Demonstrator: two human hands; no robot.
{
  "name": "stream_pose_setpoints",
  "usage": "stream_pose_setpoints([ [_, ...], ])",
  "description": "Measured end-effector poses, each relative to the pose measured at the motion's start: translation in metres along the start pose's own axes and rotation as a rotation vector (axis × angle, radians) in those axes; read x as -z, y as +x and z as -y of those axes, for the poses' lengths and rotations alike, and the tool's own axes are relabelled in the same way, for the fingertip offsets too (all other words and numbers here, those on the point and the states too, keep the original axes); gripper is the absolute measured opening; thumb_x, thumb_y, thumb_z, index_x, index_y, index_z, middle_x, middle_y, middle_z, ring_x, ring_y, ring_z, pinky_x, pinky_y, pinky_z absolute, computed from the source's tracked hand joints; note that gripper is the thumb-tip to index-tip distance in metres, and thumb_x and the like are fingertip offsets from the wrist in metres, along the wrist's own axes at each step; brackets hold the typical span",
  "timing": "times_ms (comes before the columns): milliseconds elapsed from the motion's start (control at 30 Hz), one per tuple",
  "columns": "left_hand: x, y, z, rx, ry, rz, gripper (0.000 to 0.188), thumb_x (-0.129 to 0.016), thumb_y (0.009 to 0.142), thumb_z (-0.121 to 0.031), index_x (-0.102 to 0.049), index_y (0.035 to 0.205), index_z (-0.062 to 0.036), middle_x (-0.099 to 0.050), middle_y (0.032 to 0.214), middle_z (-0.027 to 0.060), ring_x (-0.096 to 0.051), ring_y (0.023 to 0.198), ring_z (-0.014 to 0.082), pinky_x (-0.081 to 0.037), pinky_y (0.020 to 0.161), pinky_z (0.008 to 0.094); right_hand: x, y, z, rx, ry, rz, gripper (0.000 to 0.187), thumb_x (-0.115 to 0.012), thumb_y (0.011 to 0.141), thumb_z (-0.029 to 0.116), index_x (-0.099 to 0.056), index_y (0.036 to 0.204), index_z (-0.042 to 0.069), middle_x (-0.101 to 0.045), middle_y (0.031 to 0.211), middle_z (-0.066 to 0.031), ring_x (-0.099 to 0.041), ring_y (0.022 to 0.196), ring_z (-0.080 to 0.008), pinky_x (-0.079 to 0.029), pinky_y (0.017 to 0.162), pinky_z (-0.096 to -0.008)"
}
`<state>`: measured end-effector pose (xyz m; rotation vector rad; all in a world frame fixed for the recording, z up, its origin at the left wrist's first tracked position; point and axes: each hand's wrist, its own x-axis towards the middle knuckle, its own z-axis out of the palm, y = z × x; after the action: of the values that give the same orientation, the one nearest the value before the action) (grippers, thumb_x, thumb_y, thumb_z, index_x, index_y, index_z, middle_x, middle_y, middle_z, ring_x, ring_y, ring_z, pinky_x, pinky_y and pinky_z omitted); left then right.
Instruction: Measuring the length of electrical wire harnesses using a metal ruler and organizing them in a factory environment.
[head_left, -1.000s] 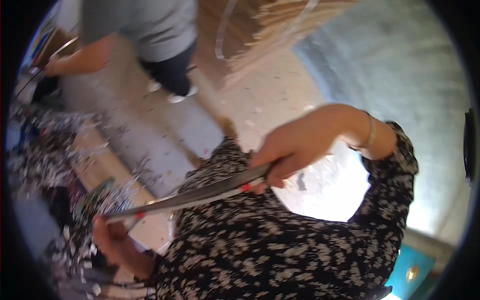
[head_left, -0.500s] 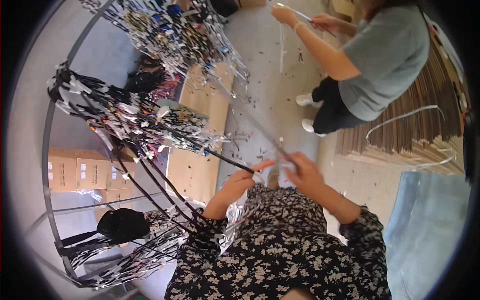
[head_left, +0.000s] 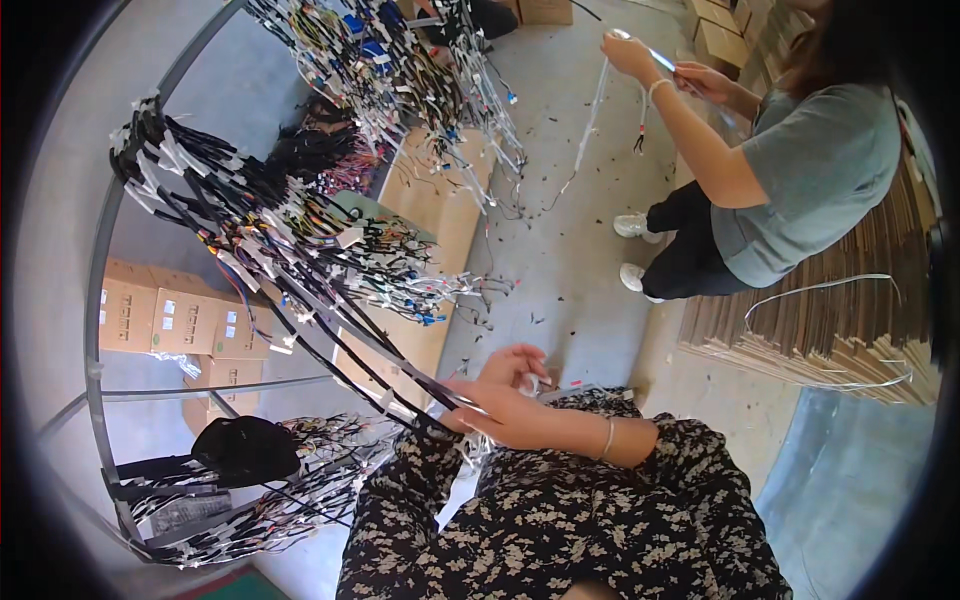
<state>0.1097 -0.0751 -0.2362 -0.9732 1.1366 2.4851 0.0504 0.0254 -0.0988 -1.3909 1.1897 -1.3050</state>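
Observation:
My right hand point(head_left: 515, 415) reaches across to the left, palm down, with its fingers closed on black and grey strands of a wire harness point(head_left: 385, 350). Behind it my left hand point(head_left: 516, 366) is partly covered; its fingers curl around beside pale wire ends point(head_left: 580, 391), and its grip on the harness is mostly hidden. From my hands the black cables slant up to the left, into a thick bunch of taped harnesses point(head_left: 225, 190) hanging from a grey metal frame point(head_left: 93, 300).
Another person point(head_left: 810, 190) stands at the upper right, handling a thin strip. Stacked flat cardboard point(head_left: 815, 325) lies beside them. More harnesses point(head_left: 380, 70) hang farther off. Cardboard boxes point(head_left: 180, 315) and a black cap-like item point(head_left: 245, 450) are at the left. Scraps dot the floor point(head_left: 560, 250).
My right hand has swung left across my body and now overlaps my left hand. The long grey strand now slants toward the hanging bunch. The other person appears farther right.

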Motion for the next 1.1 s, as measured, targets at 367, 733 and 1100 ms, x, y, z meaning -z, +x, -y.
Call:
stream_pose_setpoints([
  [367,0.005,0.052,-0.075,0.03,0.231,0.176,0.023,-0.057,0.087,-0.01,-0.06,0.108,-0.0008,-0.068,0.091,0.0093,-0.066,0.089,0.0184,-0.052,0.076,0.0299,0.004,0.001,-0.029,-0.196,0.306,0.273,0.047,-0.052,0.101,0.034,-0.045,0.141,0.011,-0.065,0.085,-0.0153,-0.062,0.075,-0.019,-0.049,0.071,-0.0347],
  [733,-0.065,0.108,-0.037,-0.237,0.618,0.247,0.029,-0.058,0.087,-0.016,-0.061,0.114,-0.0055,-0.067,0.091,0.009,-0.063,0.088,0.0195,-0.051,0.073,0.034,0.042,-0.057,-0.017,-0.243,-0.472,-0.184,0.009,-0.064,0.083,0.011,-0.059,0.089,0.008,-0.057,0.086,-0.0094,-0.061,0.067,-0.0304,-0.05,0.057,-0.0436],
  [1100,-0.064,0.004,-0.011,-0.247,1.252,0.275,0.023,-0.053,0.088,-0.019,-0.062,0.103,-0.0027,-0.064,0.096,0.0221,-0.062,0.09,0.0405,-0.049,0.08,0.0493,0.132,0.037,-0.2,-0.644,-0.466,-0.171,0.022,-0.062,0.093,0.026,-0.07,0.094,0.006,-0.065,0.077,-0.0118,-0.056,0.067,-0.018,-0.044,0.061,-0.0341],
])
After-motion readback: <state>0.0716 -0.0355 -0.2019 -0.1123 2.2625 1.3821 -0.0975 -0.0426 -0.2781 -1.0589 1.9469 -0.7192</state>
